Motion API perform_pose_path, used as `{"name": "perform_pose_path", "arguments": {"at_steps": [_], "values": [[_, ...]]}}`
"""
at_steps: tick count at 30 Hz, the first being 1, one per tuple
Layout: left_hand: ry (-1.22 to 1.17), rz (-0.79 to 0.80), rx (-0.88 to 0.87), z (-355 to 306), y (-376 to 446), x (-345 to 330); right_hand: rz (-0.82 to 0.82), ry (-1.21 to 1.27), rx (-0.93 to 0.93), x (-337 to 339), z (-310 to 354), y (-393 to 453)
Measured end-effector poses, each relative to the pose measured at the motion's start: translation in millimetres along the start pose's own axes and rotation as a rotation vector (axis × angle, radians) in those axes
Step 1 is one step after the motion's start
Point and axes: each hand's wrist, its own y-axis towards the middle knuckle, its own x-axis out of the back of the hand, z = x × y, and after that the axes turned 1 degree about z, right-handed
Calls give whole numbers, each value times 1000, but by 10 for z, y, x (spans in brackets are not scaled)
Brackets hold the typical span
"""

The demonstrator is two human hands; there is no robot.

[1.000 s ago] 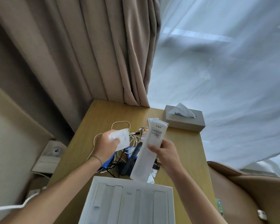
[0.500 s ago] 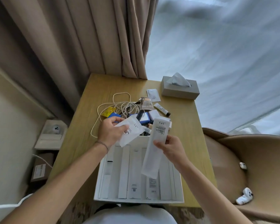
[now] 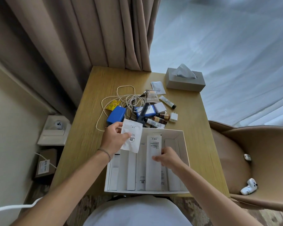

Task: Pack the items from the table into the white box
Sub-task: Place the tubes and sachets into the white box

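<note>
The white box (image 3: 185, 144) sits at the table's near edge, lower centre of the frame, already lined with long white packs. My right hand (image 3: 167, 158) pinches one more long pack (image 3: 153, 160) down into it; my left hand (image 3: 114, 141) grips a white pouch (image 3: 132, 137) over the box's upper-left corner. I judge the job half done: cables (image 3: 127, 100), blue case (image 3: 116, 117) and tubes (image 3: 167, 101) wait above. The table (image 3: 95, 128) has bare room at left.

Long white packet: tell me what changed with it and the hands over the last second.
The right hand carried the long white packet from above the clutter down into the white box, where it now lies among the others, fingers still on it. The left hand still holds the small pouch, now at the box's far left corner. The clutter stayed put.
</note>
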Motion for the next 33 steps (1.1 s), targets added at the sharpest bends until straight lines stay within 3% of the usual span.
{"name": "perform_pose_path", "arguments": {"at_steps": [7, 13, 16, 22, 25, 27, 30, 33], "values": [[1, 18, 14, 102, -75, 50, -12, -10, -95, -95, -109, 169], [38, 48, -3, 154, -126, 75, -93, -181, -108, -179, -126, 310], [75, 44, -20, 171, -127, 83, -141, -336, -103, -223, -120, 331], [236, 70, -76, 185, -143, 74, -171, -914, -13, -298, -4, 329], [301, 89, -102, 191, -156, 57, -216, -1022, 45, -292, 98, 283], [319, 94, -108, 198, -161, 42, -166, -699, 127, -278, 162, 245], [341, 123, -95, 228, -161, -11, 138, 127, 162, -258, 281, 94], [338, 156, -65, 264, -170, -91, 288, 280, 197, -268, 274, -10]]}}
